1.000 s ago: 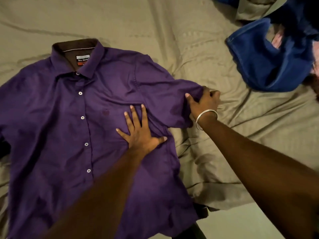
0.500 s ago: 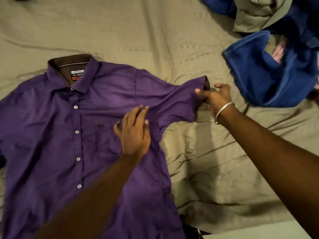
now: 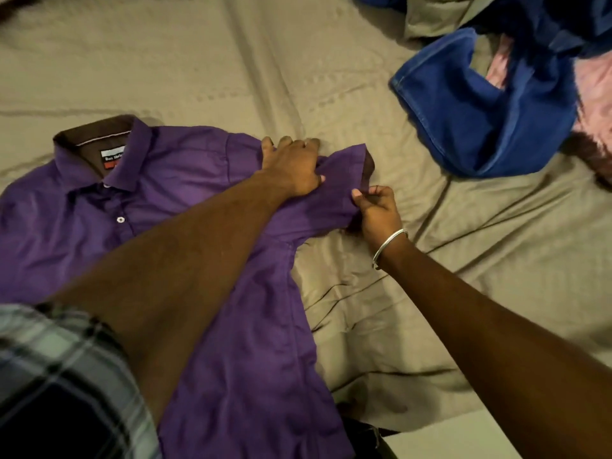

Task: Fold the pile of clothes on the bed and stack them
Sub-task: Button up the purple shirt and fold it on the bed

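Since 0.5 s ago the left hand [image 3: 291, 167] has slid from the chest of the shirt [image 3: 185, 193] up to the shoulder seam at about 12 o'clock, and the right hand [image 3: 376, 210] has shifted to the sleeve's lower hem. The shirt lies face up, buttoned, on the bed [image 3: 298, 77], collar toward 11 o'clock, with the unfolded pile [image 3: 480, 107] well apart at 2 o'clock. The likely risk: if the right hand pulls the sleeve [image 3: 334, 190] outward while the left presses only lightly, the whole shirt could drag across the sheet and wrinkle — or the sleeve could fold crooked. The left hand is curled, fingers bent over the shoulder edge, pressing or gripping cloth; which, I cannot tell. The right hand is nearly closed, thumb and fingertips pinching the sleeve hem.
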A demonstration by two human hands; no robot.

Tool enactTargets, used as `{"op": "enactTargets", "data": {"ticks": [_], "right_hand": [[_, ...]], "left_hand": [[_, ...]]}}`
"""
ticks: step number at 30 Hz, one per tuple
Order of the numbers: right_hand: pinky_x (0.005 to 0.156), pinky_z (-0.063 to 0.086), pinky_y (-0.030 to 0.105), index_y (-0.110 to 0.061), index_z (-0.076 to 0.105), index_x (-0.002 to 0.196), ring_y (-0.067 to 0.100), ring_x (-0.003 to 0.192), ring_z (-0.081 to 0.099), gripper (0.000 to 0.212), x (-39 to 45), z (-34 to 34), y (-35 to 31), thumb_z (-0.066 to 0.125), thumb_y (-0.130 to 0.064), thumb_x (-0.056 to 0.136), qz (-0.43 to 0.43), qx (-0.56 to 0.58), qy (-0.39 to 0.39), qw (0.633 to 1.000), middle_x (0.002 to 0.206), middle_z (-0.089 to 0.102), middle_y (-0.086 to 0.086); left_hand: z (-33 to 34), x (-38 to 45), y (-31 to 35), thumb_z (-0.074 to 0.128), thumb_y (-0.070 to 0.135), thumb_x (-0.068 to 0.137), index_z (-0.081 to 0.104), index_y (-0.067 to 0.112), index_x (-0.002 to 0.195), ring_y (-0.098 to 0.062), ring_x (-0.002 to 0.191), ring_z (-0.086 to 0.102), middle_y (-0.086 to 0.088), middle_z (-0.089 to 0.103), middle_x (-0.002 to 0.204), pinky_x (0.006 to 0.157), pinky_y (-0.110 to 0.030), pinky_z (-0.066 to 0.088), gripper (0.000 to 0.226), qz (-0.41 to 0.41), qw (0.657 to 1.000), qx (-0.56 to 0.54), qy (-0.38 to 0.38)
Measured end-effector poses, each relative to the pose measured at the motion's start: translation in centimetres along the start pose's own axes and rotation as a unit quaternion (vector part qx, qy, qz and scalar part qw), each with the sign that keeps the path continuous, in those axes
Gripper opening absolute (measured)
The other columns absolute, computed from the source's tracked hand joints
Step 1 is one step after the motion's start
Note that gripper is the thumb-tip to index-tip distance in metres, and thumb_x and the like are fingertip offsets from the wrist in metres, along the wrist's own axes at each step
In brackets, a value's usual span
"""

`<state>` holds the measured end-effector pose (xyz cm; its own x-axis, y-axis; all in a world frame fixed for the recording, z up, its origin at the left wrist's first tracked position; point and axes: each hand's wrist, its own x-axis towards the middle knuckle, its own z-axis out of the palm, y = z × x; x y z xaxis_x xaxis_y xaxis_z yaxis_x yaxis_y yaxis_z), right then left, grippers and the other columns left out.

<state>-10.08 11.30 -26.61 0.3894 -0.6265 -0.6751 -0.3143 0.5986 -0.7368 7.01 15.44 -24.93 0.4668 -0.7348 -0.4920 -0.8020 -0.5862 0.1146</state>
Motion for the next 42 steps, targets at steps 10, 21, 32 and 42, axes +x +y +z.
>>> {"op": "enactTargets", "data": {"ticks": [10,21,32,42], "right_hand": [[0.083,0.056,0.045,-0.025,0.052,0.107,0.025,0.085,0.068,0.036,-0.6,-1.9,0.2,0.064,-0.008,0.078,-0.085,-0.205,0.137,0.965,0.096,0.070,0.005],[0.090,0.049,0.038,-0.019,0.058,0.107,0.031,0.102,0.059,0.062,-19.0,-1.6,12.6,0.062,-0.072,0.075,0.069,-0.527,-0.083,0.843,0.109,0.061,0.007],[0.068,0.045,0.043,-0.006,0.050,0.113,0.048,0.085,0.061,0.025,-25.6,-2.5,14.5,0.046,-0.027,0.101,-0.029,-0.458,0.053,0.887,0.093,0.066,0.028],[0.078,0.041,0.037,0.001,0.065,0.111,0.045,0.100,0.062,0.030,-26.4,-3.5,15.9,0.058,-0.025,0.098,0.000,-0.459,0.100,0.883,0.106,0.068,0.028]], "left_hand": [[-1.2,0.1,2.1,0.065,0.048,0.085,0.047,0.030,0.137,-0.020,0.136,0.036,0.002,0.048,0.139,0.104,-0.057,0.024,0.058,-0.073,0.979,-0.139,0.128],[14.5,-26.0,-1.2,0.043,0.038,0.096,0.050,0.028,0.136,-0.017,0.140,0.036,0.002,0.046,0.148,0.100,-0.052,0.032,0.042,-0.223,0.916,-0.215,0.254],[21.2,-37.9,-2.2,0.024,0.055,0.098,0.012,0.051,0.151,-0.022,0.152,-0.001,0.009,0.005,0.165,0.116,-0.058,0.008,0.054,-0.184,0.947,-0.253,0.073],[20.6,-44.4,-13.8,0.055,0.026,0.093,0.038,0.009,0.148,-0.038,0.136,0.036,-0.017,0.038,0.151,0.102,-0.053,0.035,0.061,-0.522,0.788,-0.263,0.196]]}}
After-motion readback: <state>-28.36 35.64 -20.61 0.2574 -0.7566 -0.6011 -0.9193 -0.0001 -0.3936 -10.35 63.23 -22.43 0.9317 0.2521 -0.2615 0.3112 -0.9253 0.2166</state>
